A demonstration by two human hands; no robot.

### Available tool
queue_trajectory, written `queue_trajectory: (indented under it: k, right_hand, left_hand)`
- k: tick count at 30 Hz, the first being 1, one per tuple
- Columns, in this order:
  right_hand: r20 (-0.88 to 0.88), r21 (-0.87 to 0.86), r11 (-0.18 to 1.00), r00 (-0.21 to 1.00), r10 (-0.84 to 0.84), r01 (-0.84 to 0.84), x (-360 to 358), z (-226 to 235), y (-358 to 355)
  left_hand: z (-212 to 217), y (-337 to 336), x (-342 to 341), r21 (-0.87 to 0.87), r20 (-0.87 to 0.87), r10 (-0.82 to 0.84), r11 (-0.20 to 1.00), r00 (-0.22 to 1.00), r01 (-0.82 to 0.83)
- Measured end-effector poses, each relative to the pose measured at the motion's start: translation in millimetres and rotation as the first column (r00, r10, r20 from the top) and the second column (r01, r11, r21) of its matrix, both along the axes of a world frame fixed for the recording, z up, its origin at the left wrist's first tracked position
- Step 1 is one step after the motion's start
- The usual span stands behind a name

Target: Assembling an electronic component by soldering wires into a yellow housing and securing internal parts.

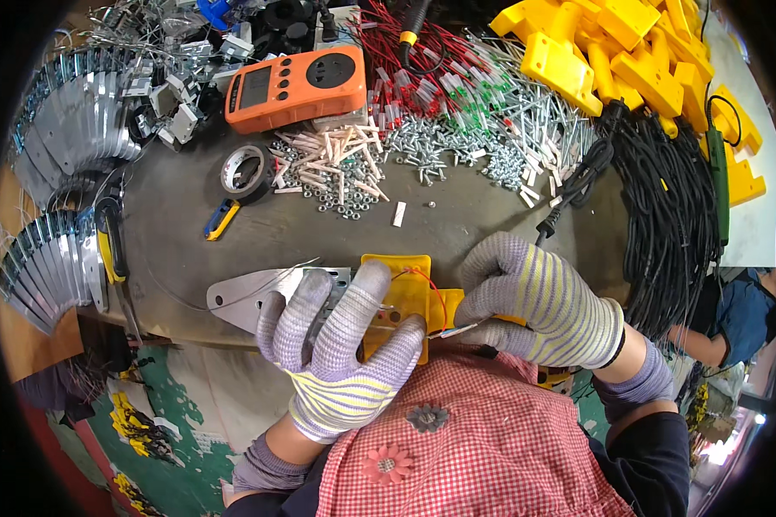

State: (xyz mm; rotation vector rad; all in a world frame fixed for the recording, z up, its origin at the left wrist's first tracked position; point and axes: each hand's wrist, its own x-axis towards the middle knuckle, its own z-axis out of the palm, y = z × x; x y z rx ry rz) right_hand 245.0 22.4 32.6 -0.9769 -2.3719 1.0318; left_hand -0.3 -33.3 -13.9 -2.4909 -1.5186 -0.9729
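From the head camera, looking down: my left hand (341,345) lies over the yellow housing (401,297) at the near edge of the bench (276,233), right against my chest. Its fingers are spread and curled down, the thumb along the housing's near edge, the other fingers pressing on a metal plate (250,297) that sticks out to the left from under them. So the left hand grips housing and plate together.

My right hand (535,297) is closed into a loose fist just right of the housing, touching its right side. A thin wire end (461,329) pokes out leftward from under the fist; I think the fingers pinch it, though the glove hides the grip. A red wire (427,280) loops over the housing's top right corner.

The housing stands with its long axis running away from me, the plate crosswise. Both hands are on it; the right is nearer the wire.

Farther back lie an orange meter (297,86), a tape roll (246,171), screws (444,146) and more yellow housings (612,43).
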Motion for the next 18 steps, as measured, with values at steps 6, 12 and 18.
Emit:
queue_trajectory:
  k: [6,12,18]
  right_hand:
    - [-0.044,0.089,0.991,0.994,-0.099,0.103,-8.5,-10.3,-5.5]
    - [0.115,0.184,0.983,0.993,-0.027,0.005,-11.0,-9.2,1.7]
    - [-0.014,-0.265,0.955,0.990,-0.141,0.133,-12.6,-2.4,8.1]
  left_hand:
    - [6.2,6.1,3.0,-0.139,0.004,-0.053,0.989,0.999,0.053]
    - [4.9,9.0,0.8,-0.177,0.014,-0.028,0.984,1.000,0.030]
    - [-0.6,9.3,-0.3,-0.145,0.039,-0.016,0.989,0.999,0.022]
